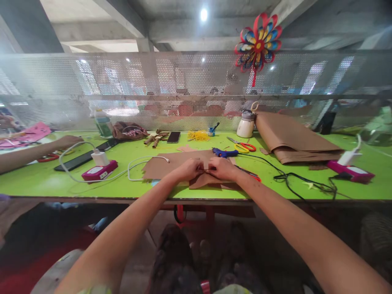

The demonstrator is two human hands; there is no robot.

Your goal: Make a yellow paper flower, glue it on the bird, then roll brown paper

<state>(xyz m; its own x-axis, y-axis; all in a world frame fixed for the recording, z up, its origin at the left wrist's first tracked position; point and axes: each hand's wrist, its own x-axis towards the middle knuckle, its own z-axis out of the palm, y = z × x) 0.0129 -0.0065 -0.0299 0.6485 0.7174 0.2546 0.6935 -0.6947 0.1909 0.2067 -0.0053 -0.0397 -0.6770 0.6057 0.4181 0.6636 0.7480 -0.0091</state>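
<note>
Side by side at the table's near part, my left hand (192, 168) and my right hand (221, 167) pinch a piece of brown kraft paper (199, 181), which looks folded or creased between them. Both hands have closed fingers, and their tips nearly meet. Beneath and behind them lies a flat brown paper sheet (162, 165). Just beyond my right hand rests a blue hot glue gun (225, 153), its black cord running off to the right. A dark tool with red-orange handles (255, 176) lies partly hidden under my right wrist.
Scissors with orange and yellow handles (245, 147) lie behind the glue gun. A large stack of brown paper (294, 139), a white jar (246, 124), a phone (174, 137) and yellow shreds (198, 135) stand farther back. Purple power strips (99, 171) sit at both sides. Another person's arm (39, 153) reaches in at left.
</note>
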